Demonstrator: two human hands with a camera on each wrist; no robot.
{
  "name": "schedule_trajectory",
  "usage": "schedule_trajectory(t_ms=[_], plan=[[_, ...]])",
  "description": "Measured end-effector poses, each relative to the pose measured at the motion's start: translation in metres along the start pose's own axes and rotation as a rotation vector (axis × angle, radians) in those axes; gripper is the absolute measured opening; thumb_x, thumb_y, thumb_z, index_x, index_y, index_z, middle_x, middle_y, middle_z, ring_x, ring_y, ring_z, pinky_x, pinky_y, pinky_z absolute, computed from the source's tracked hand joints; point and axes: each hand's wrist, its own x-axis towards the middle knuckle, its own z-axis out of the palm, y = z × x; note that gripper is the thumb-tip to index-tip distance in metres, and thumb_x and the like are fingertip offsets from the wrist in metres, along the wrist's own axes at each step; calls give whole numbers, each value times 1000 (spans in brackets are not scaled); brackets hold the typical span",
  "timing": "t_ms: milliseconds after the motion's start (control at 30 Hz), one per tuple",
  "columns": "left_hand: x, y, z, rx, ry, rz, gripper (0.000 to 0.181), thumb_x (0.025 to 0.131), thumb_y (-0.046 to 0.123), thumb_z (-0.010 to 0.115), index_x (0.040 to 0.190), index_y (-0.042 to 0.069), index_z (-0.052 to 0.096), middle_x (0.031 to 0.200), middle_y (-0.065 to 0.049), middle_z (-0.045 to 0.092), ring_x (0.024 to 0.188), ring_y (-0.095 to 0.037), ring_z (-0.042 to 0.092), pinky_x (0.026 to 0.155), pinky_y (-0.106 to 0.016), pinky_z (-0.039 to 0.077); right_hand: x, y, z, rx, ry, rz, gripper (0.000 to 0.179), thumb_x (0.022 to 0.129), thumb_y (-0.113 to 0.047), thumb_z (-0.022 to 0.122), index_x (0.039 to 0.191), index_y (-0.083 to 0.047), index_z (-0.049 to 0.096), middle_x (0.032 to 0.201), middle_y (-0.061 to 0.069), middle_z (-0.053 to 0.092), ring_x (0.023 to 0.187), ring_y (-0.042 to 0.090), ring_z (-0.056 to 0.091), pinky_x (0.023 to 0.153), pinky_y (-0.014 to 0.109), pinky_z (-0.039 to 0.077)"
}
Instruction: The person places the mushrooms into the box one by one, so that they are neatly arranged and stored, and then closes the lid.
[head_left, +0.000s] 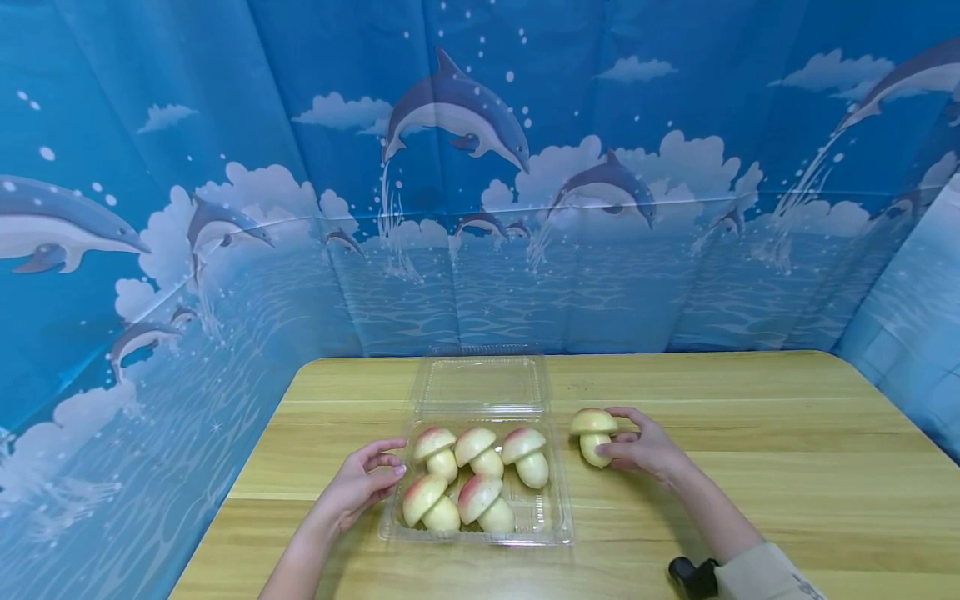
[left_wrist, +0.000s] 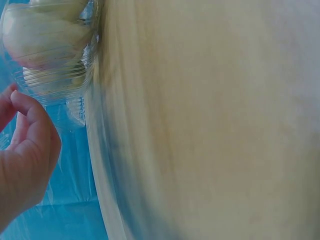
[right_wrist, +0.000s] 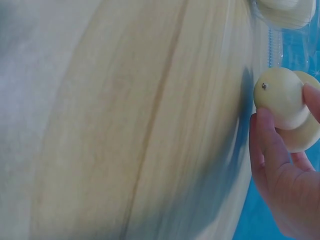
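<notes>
One mushroom-shaped bun (head_left: 594, 435) — pale stem, cream cap blushed pink — lay on its side just right of the clear plastic clamshell tray (head_left: 551, 521). Five like buns (head_left: 472, 479) sat inside the tray, its lid folded back flat.

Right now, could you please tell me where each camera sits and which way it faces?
Head: above, looking down the table; both forearms show.
Left wrist: beside the left hand, facing the clear tray.
Right wrist: beside the right hand, facing the toy mushroom it holds.
All views share the tray.
</notes>
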Motion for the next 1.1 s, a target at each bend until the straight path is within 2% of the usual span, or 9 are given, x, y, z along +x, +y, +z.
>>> schedule_trajectory(t_ms=[400,1100], plan=[[0,1,2,2,11,-3,54,85,0,61,134,-6,39,97,-5,51,73,-9,52,66,-20,47,-4,-6,1,9,-21,-6,79,79,-7,72,141,0,25,98,15,61,79,18,64,73,35,54],[-2,3,4,-2,21,-2,52,86,0,60,133,-6,39,96,-5,50,74,-8,53,66,-19,47,-20,-29,7,60,-111,-92,77,79,-5,72,141,2,25,98,15,63,85,20,64,81,42,52]])
